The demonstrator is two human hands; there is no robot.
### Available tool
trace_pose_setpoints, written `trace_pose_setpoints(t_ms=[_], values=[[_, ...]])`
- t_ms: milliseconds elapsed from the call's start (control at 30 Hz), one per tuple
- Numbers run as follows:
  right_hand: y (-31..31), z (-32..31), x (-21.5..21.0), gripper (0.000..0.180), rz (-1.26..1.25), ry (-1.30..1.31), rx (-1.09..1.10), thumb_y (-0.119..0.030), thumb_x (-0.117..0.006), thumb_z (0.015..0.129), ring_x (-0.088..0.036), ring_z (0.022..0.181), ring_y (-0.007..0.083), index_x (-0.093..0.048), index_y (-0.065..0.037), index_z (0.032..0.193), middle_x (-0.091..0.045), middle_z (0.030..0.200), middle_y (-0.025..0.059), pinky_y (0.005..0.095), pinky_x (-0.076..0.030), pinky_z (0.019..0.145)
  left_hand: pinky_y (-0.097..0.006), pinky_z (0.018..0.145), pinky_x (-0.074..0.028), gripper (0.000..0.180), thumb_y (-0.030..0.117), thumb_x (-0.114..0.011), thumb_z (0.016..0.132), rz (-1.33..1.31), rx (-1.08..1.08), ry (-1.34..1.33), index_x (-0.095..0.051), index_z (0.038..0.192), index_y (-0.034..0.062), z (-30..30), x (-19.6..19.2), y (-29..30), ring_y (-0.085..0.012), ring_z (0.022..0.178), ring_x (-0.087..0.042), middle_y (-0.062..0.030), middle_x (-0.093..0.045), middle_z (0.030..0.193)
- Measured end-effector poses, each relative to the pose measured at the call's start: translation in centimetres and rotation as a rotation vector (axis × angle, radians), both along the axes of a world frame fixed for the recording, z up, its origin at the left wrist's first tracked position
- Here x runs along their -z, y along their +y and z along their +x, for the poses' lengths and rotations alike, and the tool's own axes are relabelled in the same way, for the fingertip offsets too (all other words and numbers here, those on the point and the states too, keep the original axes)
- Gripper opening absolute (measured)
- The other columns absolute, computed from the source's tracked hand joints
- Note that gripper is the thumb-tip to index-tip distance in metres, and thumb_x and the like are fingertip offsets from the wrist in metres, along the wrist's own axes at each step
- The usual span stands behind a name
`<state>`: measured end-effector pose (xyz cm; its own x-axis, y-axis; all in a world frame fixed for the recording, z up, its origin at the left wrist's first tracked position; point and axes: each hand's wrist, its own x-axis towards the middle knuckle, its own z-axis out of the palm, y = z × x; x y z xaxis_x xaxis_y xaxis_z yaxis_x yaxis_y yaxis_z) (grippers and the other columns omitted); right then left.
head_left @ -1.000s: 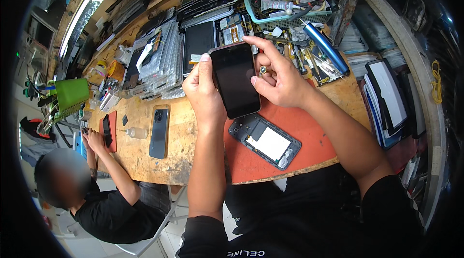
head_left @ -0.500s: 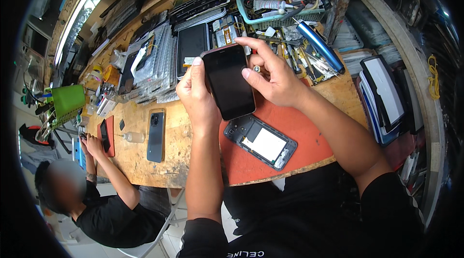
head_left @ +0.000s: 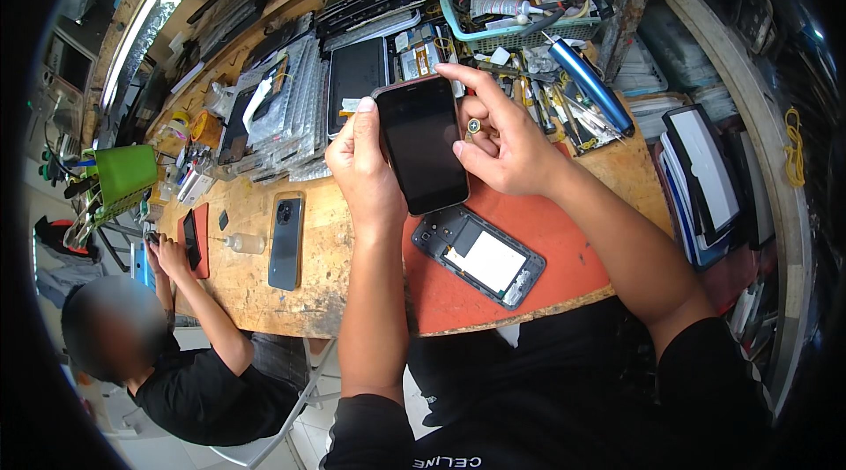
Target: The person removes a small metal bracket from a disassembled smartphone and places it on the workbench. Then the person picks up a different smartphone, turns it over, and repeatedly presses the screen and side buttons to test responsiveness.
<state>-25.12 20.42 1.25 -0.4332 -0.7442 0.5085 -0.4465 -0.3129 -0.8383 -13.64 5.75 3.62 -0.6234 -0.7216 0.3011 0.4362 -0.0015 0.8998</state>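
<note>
A smartphone (head_left: pixel 425 148) with a dark screen is held up over the bench, its face toward me. My left hand (head_left: pixel 363 166) grips its left edge, with the thumb along the side near the top. At the right edge is my right hand (head_left: pixel 504 137), its index finger on the top corner and its thumb near the side; a ring shows on one finger. Below the phone, on a red mat (head_left: pixel 564 241), lies an opened dark phone body (head_left: pixel 480 257) with a white rectangle in its middle.
A dark phone (head_left: pixel 285 241) and a small clear bottle (head_left: pixel 244 244) lie to the left, near a seated co-worker (head_left: pixel 211 391). Stacked bubble-wrapped parts (head_left: pixel 291 122), a teal basket (head_left: pixel 520 34) of supplies, a blue cylindrical tool (head_left: pixel 590 87) and scattered hand tools fill the back.
My right thumb has drawn back from the screen toward the phone's right edge. The whole view has shifted slightly; the phone stays in both hands.
</note>
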Motion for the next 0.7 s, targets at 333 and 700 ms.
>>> trace_pose_setpoints(t_ms=[333,700], values=[[0.16,-0.14,-0.05,0.088,0.006,-0.002,0.001,0.005,-0.061,0.082,-0.042,0.053,0.0062,-0.033,-0.012,0.164,-0.053,0.071,-0.0007,0.0260,-0.037,0.053,-0.024,0.068,-0.054,0.035,0.023,-0.056,0.113,0.020,0.035,0.024,-0.075,0.098,-0.0025,0.15,0.25,-0.32,-0.0087,0.075,-0.067,-0.0054,-0.075,0.090],[0.06,-0.34,0.41,0.073,-0.034,-0.024,0.006,0.005,-0.060,0.092,-0.043,0.063,0.0029,-0.038,-0.008,0.161,-0.052,0.075,-0.0032,0.0217,-0.037,0.062,-0.023,0.069,-0.052,0.037,0.023,-0.055,0.113,-0.016,0.004,0.020,-0.076,0.101,-0.0044,0.09,0.39,-0.15,-0.0068,0.076,-0.064,-0.0048,-0.074,0.091]])
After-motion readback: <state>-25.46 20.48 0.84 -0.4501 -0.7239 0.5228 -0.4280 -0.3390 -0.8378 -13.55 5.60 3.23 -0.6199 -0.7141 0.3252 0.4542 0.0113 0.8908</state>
